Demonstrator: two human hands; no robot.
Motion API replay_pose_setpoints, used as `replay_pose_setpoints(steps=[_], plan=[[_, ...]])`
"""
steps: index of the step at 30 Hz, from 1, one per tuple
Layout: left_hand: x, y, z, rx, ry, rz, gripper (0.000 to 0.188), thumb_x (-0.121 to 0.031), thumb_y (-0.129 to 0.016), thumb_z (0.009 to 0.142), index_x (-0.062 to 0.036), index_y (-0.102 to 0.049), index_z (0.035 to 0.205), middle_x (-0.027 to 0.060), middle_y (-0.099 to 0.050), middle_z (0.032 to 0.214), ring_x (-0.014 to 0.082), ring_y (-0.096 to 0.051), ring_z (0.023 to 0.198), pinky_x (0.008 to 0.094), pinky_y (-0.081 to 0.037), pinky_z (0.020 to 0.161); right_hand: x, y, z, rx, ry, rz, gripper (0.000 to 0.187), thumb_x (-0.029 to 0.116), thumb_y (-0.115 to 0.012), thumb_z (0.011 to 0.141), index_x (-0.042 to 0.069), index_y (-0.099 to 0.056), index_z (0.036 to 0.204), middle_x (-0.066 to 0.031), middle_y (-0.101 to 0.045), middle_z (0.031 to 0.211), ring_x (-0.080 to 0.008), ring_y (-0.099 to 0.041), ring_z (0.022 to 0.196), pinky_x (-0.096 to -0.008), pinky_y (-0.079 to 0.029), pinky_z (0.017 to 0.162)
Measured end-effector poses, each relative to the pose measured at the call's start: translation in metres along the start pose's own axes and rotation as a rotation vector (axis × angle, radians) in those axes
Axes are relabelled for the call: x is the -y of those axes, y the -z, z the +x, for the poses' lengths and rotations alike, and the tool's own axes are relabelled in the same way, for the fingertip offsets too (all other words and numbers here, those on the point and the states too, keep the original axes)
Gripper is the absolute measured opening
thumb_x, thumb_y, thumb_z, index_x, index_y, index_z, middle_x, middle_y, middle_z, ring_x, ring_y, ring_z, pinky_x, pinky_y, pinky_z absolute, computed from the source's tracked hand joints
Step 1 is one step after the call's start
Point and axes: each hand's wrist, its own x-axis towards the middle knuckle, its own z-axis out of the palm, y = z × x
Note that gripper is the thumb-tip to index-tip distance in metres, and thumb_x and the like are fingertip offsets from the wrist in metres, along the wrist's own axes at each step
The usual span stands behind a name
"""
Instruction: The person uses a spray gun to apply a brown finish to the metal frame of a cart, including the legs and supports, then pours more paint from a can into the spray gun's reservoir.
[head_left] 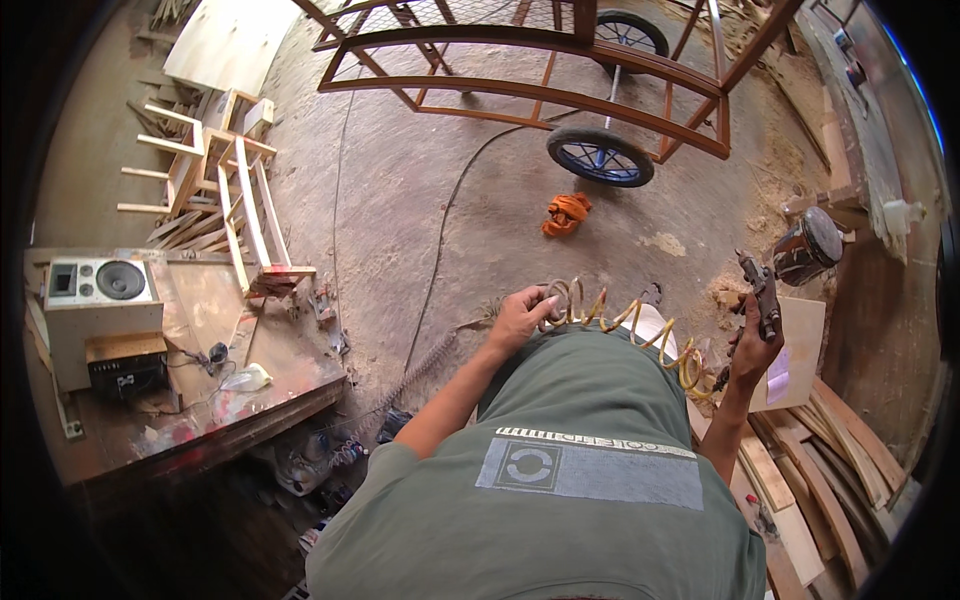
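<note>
In my right hand (752,350), held out to the right, is a spray gun (762,292), its fingers wrapped round the handle. A dark, paint-stained cup (808,246) is at the gun's far side. My left hand (525,318) is closed on a yellowish coiled air hose (603,318) in front of my body. The coils stretch across my waist toward the gun. Ahead of me stands a brown metal-framed cart (520,82) with spoked, black-tyred wheels (600,157). An orange cloth (567,214) lies crumpled on the floor just short of the near wheel.
At the left, a stained workbench (290,385) bears a speaker box (105,285). Wooden frames (250,205) stand behind it. A thin cable (440,235) snakes over the floor. Wood planks (800,480) lie close at my right, and a bench (870,130) runs along the right side.
</note>
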Motion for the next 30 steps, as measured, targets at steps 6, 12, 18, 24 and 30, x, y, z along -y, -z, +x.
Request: replay_pose_setpoints(steps=[6,12,18,24,30], plan=[[0.014,0.015,-0.006,-0.026,-0.006,-0.006,0.026,-0.022,-0.064,0.101,0.0019,-0.068,0.112,0.0033,-0.071,0.087,0.0071,-0.06,0.073,0.0237,-0.049,0.065,0.009,-0.015,-0.005,0.048,0.025,-0.03,0.026,0.018,-0.071,0.098,0.001,-0.071,0.118,-0.0033,-0.074,0.087,-0.0036,-0.053,0.056,-0.0212,-0.038,0.045],[0.009,0.014,-0.008,-0.045,-0.024,-0.048,0.027,-0.024,-0.064,0.102,0.0014,-0.069,0.111,0.0041,-0.071,0.085,0.0075,-0.06,0.072,0.0234,-0.049,0.064,0.011,-0.026,0.005,0.061,0.058,0.031,0.021,0.015,-0.071,0.098,0.0,-0.072,0.113,-0.0046,-0.074,0.087,-0.0041,-0.057,0.059,-0.0214,-0.039,0.045],[-0.005,0.0,-0.002,0.001,0.004,-0.01,0.026,-0.024,-0.063,0.102,0.0006,-0.067,0.108,0.0055,-0.071,0.085,0.0082,-0.061,0.071,0.0246,-0.049,0.063,0.023,-0.018,0.015,0.099,0.079,0.032,0.023,0.019,-0.071,0.098,0.0,-0.072,0.112,-0.0048,-0.074,0.085,-0.0035,-0.055,0.058,-0.0213,-0.04,0.045],[-0.01,-0.033,0.022,0.08,0.022,-0.073,0.026,-0.022,-0.064,0.102,0.0013,-0.06,0.113,0.0079,-0.071,0.084,0.0084,-0.06,0.065,0.0233,-0.048,0.059,0.019,0.013,0.043,0.112,0.066,-0.024,0.026,0.022,-0.066,0.102,0.001,-0.071,0.116,-0.0051,-0.074,0.092,-0.008,-0.065,0.07,-0.0223,-0.042,0.046],[-0.021,-0.095,0.059,0.132,0.056,-0.1,0.027,-0.021,-0.065,0.101,0.0015,-0.059,0.114,0.0088,-0.071,0.085,0.008,-0.058,0.063,0.0226,-0.047,0.059,-0.001,0.055,0.105,0.039,0.045,0.01,0.027,0.024,-0.066,0.102,0.002,-0.071,0.117,-0.005,-0.073,0.091,-0.0088,-0.065,0.071,-0.0224,-0.041,0.046]])
